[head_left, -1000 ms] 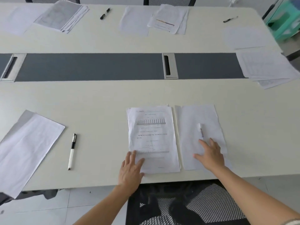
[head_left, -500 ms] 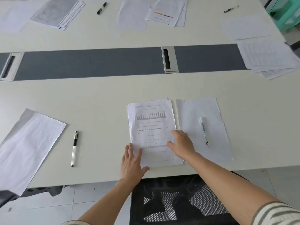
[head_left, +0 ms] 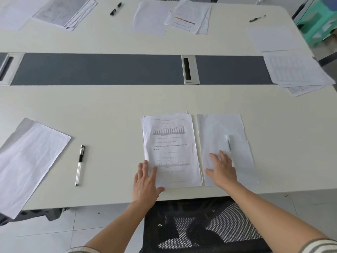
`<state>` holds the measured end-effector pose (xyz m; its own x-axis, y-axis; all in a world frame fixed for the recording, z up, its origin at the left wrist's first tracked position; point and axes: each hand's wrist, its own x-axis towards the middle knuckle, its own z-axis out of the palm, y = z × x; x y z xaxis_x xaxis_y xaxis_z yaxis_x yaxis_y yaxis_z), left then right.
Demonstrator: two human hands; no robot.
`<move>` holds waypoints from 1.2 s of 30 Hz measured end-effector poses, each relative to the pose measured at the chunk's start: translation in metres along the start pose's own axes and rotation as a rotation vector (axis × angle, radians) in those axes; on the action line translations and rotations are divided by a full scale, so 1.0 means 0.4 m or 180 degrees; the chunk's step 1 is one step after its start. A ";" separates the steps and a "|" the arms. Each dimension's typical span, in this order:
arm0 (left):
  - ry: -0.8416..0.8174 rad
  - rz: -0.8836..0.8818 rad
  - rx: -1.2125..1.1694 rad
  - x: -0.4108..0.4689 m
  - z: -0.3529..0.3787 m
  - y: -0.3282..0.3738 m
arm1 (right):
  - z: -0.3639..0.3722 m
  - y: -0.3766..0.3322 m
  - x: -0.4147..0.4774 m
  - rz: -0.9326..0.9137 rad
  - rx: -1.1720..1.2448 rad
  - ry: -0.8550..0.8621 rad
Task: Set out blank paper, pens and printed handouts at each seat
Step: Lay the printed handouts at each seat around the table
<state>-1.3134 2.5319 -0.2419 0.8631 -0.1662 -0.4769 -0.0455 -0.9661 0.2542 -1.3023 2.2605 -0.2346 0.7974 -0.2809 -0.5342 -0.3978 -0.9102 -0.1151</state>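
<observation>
The left hand (head_left: pixel 145 181) is lying flat, fingers straight and spread, pressing the near left corner of the printed handout (head_left: pixel 171 150). The right hand (head_left: pixel 221 168) is also resting open and flat, pressing the near half of the blank sheet (head_left: pixel 226 128) just beside it. Its fingertips are reaching close to the pen (head_left: pixel 228 143) on that sheet; whether they are touching it cannot be told.

Both papers are sitting side by side by the table's (head_left: pixel 109 106) near edge. Their long axes are running away from the person, and the handout's heading is at the far end. The pen is lying nearly along the sheet's length.

Four pens are showing in all: a second (head_left: pixel 79 165) to the left, cap pointing away, beside more blank paper (head_left: pixel 27 161), and two (head_left: pixel 115 9) (head_left: pixel 257 18) across the table. Four handout stacks are showing: this one, two opposite (head_left: pixel 65 11) (head_left: pixel 189 15) and one at the right end (head_left: pixel 295 72).
</observation>
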 end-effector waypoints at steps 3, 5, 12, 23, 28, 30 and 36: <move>-0.0010 0.0004 0.0067 0.000 -0.005 0.003 | -0.008 0.003 -0.007 -0.0029 0.0040 -0.0043; -0.0026 -0.0006 0.0097 0.000 -0.009 0.007 | -0.021 -0.001 -0.016 -0.0056 0.0060 -0.0058; -0.0034 -0.0223 -0.0045 -0.019 -0.005 0.026 | -0.034 -0.074 -0.051 -0.0388 0.1590 0.0106; -0.0377 -0.0192 -0.0097 -0.017 -0.023 -0.003 | -0.109 -0.187 0.085 0.0353 0.2807 -0.1045; 0.0131 -0.0643 -0.1804 0.006 -0.096 -0.014 | -0.131 -0.198 0.035 -0.0795 0.2207 -0.0237; 0.0443 -0.0938 -0.3281 0.021 -0.176 -0.018 | -0.148 -0.186 -0.013 -0.1224 0.2421 -0.0046; 0.0441 0.0251 -0.4500 0.018 -0.383 -0.016 | -0.214 -0.167 -0.111 -0.1544 0.3077 0.0090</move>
<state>-1.2299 2.5673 -0.1178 0.9273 -0.1093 -0.3581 0.3662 0.0658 0.9282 -1.2721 2.3076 -0.1314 0.9714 0.0266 -0.2358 -0.2168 -0.3043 -0.9276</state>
